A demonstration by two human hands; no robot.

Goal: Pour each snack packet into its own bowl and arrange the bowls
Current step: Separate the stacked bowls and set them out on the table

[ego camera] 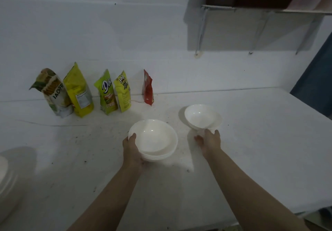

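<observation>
Holding a stack of white round plastic bowls with my left hand, thumb hooked over the near-left rim, fingers curled underneath. Stack sits low over the white speckled tabletop; contact with it cannot be judged. My right hand grips a single white round bowl from below, tilted with its opening toward me, to the right of the stack and apart from it. Five snack packets stand against the white wall, left to right: jackfruit packet, yellow packet, green durian packet, yellow-green packet, red packet, all well beyond both hands.
</observation>
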